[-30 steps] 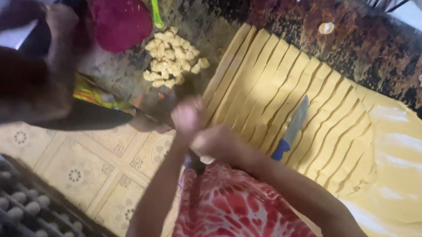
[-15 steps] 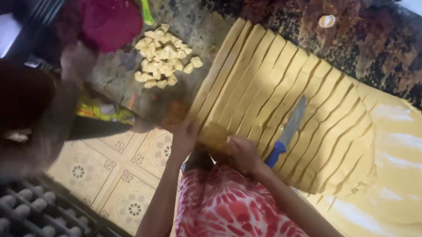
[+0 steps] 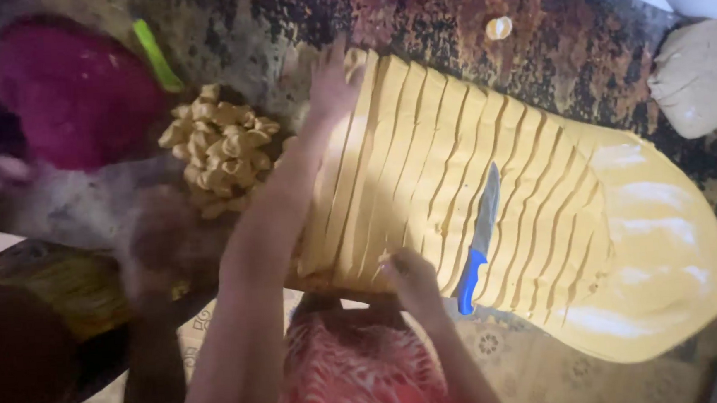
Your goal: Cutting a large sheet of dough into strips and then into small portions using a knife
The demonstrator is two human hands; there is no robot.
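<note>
A view from above shows one wide sheet of yellow dough [image 3: 642, 234] spread across the middle and right of the frame on a dark, mottled worktop [image 3: 549, 57]. The left and centre part of the sheet is cut into long narrow strips [image 3: 423, 173] lying side by side; there are roughly a dozen or more, and the exact count cannot be told, while the right end remains uncut. The person's left hand [image 3: 330, 83] reaches to the upper centre of the frame and lies flat, fingers spread apart, on the far end of the leftmost strips, its grip not closed on anything. The right hand [image 3: 409, 275] sits at the lower centre, its grip curled onto the near ends of the strips at the sheet's edge; whether it pinches one strip cannot be told. One knife [image 3: 479, 240] with a blue handle and grey blade rests on the strips just right of that hand, touched by neither hand. At the upper left lies one heap of small cut dough pieces [image 3: 218, 148], beside one dark red round object [image 3: 78, 94] and one green strip-like item [image 3: 157, 56]. One pale lump of dough [image 3: 699, 77] sits at the upper right. Another person's blurred arm [image 3: 154, 255] shows at the lower left.
</note>
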